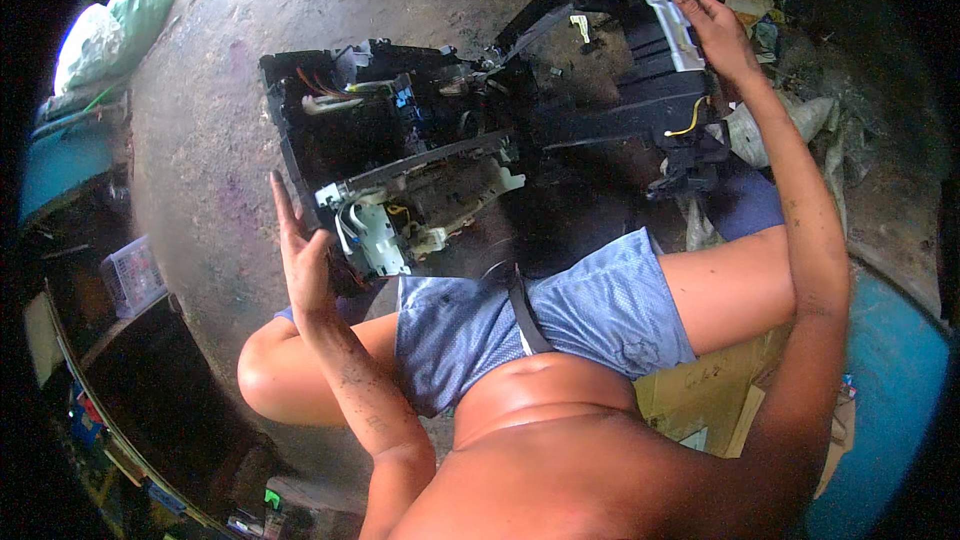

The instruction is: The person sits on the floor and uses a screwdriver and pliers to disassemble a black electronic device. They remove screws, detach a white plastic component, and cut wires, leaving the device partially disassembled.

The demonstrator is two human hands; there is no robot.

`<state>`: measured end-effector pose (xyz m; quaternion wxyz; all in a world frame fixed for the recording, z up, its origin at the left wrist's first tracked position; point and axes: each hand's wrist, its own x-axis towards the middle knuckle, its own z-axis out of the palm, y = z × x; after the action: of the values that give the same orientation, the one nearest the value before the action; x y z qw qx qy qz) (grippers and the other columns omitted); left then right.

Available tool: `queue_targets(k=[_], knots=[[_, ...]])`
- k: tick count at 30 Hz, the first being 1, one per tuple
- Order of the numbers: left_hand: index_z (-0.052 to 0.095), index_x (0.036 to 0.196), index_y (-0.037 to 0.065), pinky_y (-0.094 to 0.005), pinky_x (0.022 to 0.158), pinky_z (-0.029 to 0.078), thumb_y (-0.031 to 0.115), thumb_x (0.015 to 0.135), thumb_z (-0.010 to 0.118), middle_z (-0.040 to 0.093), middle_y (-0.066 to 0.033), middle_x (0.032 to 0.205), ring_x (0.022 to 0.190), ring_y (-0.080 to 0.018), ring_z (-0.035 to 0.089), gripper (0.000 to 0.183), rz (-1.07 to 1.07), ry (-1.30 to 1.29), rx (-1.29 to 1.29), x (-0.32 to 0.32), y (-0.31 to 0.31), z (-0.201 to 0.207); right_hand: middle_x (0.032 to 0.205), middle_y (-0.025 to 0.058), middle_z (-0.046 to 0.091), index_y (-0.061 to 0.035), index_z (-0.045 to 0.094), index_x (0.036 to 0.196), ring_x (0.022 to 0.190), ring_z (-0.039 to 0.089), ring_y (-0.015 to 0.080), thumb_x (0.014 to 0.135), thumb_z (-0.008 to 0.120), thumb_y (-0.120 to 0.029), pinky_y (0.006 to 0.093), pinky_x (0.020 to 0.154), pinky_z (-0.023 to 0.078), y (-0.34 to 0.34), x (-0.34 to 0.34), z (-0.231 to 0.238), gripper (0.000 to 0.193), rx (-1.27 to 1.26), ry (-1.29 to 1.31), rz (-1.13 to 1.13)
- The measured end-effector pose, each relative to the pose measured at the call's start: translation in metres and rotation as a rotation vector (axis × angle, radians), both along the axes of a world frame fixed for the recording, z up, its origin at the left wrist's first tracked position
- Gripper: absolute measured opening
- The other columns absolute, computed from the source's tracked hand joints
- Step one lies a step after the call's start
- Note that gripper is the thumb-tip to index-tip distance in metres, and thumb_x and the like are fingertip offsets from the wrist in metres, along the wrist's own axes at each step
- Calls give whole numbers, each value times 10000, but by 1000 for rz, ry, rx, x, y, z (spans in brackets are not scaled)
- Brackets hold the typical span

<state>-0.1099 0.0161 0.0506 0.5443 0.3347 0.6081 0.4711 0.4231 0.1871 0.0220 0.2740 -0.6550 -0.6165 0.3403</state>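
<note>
while the person sits with knees apart on a stained grey floor (210, 130), a black plastic machine frame (610, 125) lies just beyond the blue shorts (610, 300), spreading into a left and a right section. a pale sack (125, 35) rests at the far left, brown cardboard (690, 385) lies near the right thigh, and a white lattice basket (133, 277) stands lower on the left side. the right hand (718, 38) is at the far end of the right section, its fingers bent against the upper end of a white strip (672, 28); whether they pinch it, one cannot tell. the left hand (306, 272) is beside the left section's near corner, thumb and forefinger spread apart, with a white housing (377, 240) close by. smaller still, a yellow wire (688, 120) curves over the right section, and a little pale piece (580, 28) shows left of the strip.
</note>
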Motion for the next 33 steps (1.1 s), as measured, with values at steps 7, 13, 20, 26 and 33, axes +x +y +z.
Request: queue_targets(k=[7, 13, 20, 26, 33], knots=[[442, 1444, 10, -315, 905, 542, -98, 761, 477, 640, -92, 1176, 1028, -183, 640, 693, -163, -77, -180, 6, 6, 3, 1085, 198, 724, -50, 583, 1341, 988, 715, 328, 818, 720, -657, 407, 870, 539, -27, -102, 64, 813, 103, -336, 196], [468, 1443, -25, -314, 836, 569, -86, 731, 423, 673, -115, 1112, 925, -188, 677, 716, -71, -29, -1, 11, -1, -10, 1188, 236, 700, -69, 527, 1431, 1124, 678, 381, 785, 754, -571, 445, 956, 518, 2, -98, 59, 849, 221, -356, 235], [509, 1381, -69, -265, 729, 536, -75, 731, 462, 672, -85, 1028, 814, -153, 643, 652, -40, -59, 31, 29, 6, 19, 1105, 125, 724, -69, 626, 1319, 980, 683, 230, 811, 738, -480, 348, 879, 520, -4, 57, 134, 663, 263, -397, -25], [493, 1395, -63, -279, 758, 545, -106, 727, 472, 672, -84, 1054, 839, -152, 645, 670, -97, -44, 133, 15, 7, -2, 1084, 92, 700, -50, 558, 1388, 994, 645, 219, 805, 740, -532, 340, 900, 483, -74, 137, 234, 778, 406, -274, -469], [475, 1405, -62, -333, 644, 545, -64, 687, 537, 649, -150, 1017, 727, -217, 635, 721, -126, 11, 9, 11, 0, -4, 1243, 86, 616, -119, 578, 1320, 1112, 570, 230, 796, 730, -544, 416, 988, 423, -283, 183, 248, 692, 418, 458, -1000]])
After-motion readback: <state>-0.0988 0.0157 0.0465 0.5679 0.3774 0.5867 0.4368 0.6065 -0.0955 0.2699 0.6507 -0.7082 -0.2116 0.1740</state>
